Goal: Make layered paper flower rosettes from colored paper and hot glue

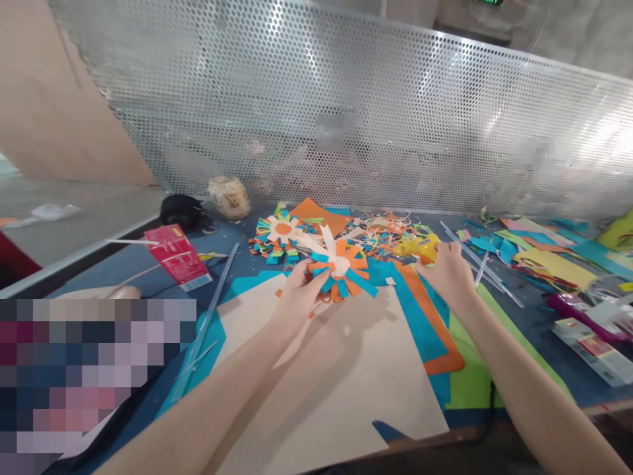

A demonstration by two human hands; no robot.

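Note:
My left hand (301, 285) grips a flower (342, 265) made of orange and blue strips round a pale centre, with a whitish strip standing up behind it. My right hand (449, 272) is closed on a yellow glue gun (418, 248), its nozzle pointing left toward the flower with a gap between them. Below both hands lies a large cream sheet (366, 369). A second flower (283, 229) with cream petals and an orange centre rests beyond my left hand.
Cut scraps (380, 227) are heaped at the back before a perforated metal screen (297, 99). Blue, orange and green sheets (475, 369) lie to the right. A pink carton (178, 256) and clear stick (212, 310) are on the left. A purple-handled tool (583, 316) lies at far right.

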